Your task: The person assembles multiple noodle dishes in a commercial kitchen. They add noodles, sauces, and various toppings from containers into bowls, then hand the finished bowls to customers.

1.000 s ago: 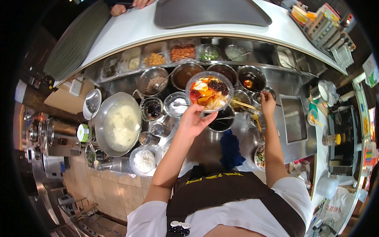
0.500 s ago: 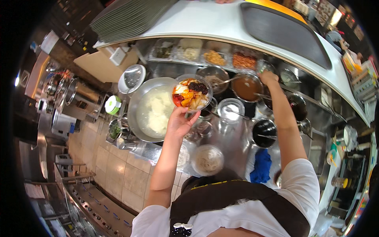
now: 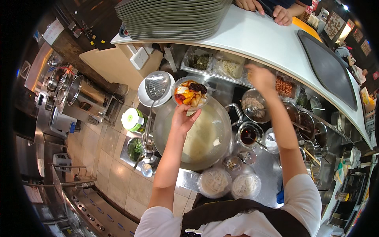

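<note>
The clear bowl (image 3: 208, 101) is round and carries yellow pieces (image 3: 190, 97), a dark topping (image 3: 197, 87) and some red liquid at its left side. The left hand (image 3: 187, 117) is clamped on its near side, holding it above the far edge of the large metal pot (image 3: 224, 136), near the strainer (image 3: 157, 83). Half a second ago, the right hand (image 3: 261, 79) was right of the red-brown nuts (image 3: 285, 85); now it is left of them, too blurred to tell its fingers' state.
</note>
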Tool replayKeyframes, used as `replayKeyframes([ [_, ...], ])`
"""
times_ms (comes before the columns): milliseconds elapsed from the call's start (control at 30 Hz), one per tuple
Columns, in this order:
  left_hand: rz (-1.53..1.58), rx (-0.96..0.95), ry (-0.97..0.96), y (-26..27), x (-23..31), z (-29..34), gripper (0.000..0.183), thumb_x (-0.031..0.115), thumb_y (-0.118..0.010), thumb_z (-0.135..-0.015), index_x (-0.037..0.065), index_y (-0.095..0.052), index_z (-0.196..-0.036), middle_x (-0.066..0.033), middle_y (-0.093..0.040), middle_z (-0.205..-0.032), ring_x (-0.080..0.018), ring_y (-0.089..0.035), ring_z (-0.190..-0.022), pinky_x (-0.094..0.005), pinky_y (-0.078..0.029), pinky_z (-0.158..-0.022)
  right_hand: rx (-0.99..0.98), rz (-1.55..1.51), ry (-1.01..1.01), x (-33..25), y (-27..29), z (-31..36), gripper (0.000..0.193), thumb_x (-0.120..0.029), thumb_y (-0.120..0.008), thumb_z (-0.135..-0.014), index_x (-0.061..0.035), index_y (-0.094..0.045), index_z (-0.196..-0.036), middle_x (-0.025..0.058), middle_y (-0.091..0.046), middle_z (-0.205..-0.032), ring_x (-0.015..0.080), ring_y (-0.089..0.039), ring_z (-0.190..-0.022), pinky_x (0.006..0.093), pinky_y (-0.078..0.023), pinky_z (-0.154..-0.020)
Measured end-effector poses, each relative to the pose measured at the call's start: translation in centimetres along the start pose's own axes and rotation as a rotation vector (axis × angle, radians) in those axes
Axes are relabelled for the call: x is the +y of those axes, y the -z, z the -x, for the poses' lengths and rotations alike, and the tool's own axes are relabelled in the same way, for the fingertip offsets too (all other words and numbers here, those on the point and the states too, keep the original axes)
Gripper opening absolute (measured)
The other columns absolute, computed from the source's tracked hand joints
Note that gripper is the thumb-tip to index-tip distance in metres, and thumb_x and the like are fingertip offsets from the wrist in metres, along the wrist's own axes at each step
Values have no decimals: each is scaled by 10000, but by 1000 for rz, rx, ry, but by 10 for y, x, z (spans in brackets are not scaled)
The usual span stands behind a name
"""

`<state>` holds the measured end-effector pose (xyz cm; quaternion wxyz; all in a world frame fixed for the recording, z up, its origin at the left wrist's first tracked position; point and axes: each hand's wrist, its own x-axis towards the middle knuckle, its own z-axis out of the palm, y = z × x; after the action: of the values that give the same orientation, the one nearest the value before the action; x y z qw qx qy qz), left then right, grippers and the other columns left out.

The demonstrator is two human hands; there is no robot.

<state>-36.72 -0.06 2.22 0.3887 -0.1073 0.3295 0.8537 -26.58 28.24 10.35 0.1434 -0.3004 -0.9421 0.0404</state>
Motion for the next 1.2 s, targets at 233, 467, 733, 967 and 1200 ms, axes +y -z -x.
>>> replayKeyframes([
  [233, 24, 44, 78, 13, 29, -72, 482, 1, -540, -641, 97, -429, -1100, -55, -350, -1099, -301, -426, -1017, -465, -451, -866, -462, 266, 61, -137, -111, -114, 256, -135, -501, -738, -28, -621, -936, 169, -598, -980, 294, -600, -862, 408, -500, -670],
  [467, 59, 15, 81, 18, 42, -109, 437, -12, -522, -653, 58, -419, -1072, -79, -362, -1104, -292, -436, -1018, -480, -462, -852, -555, -80, -73, -113, -137, -143, 261, -211, -524, -709, -81, -641, -903, 110, -616, -956, 281, -575, -910, 366, -453, -757],
  [733, 37, -17, 94, -1, 42, -128, 396, -4, -530, -675, 55, -441, -1057, -75, -415, -1061, -288, -461, -1002, -481, -457, -839, -369, -203, 35, -51, -106, -121, 308, -254, -454, -756, -206, -613, -1015, 32, -563, -1096, 227, -532, -999, 370, -416, -833],
  [967, 35, -59, 108, -25, 33, -141, 410, -3, -531, -680, 30, -431, -1077, -119, -438, -1100, -314, -488, -990, -475, -459, -828, 145, 28, 322, -77, -16, -37, 198, -184, -539, -758, -216, -647, -921, 16, -626, -761, 215, -580, -684, 320, -467, -556],
  [1200, 98, -44, 148, -34, 24, -139, 389, -27, -522, -676, 17, -432, -1051, -127, -437, -1075, -340, -479, -1000, -495, -461, -828, 267, 492, 123, -20, -47, -52, 236, -148, -485, -756, -200, -654, -912, 108, -625, -860, 246, -599, -811, 375, -477, -669],
])
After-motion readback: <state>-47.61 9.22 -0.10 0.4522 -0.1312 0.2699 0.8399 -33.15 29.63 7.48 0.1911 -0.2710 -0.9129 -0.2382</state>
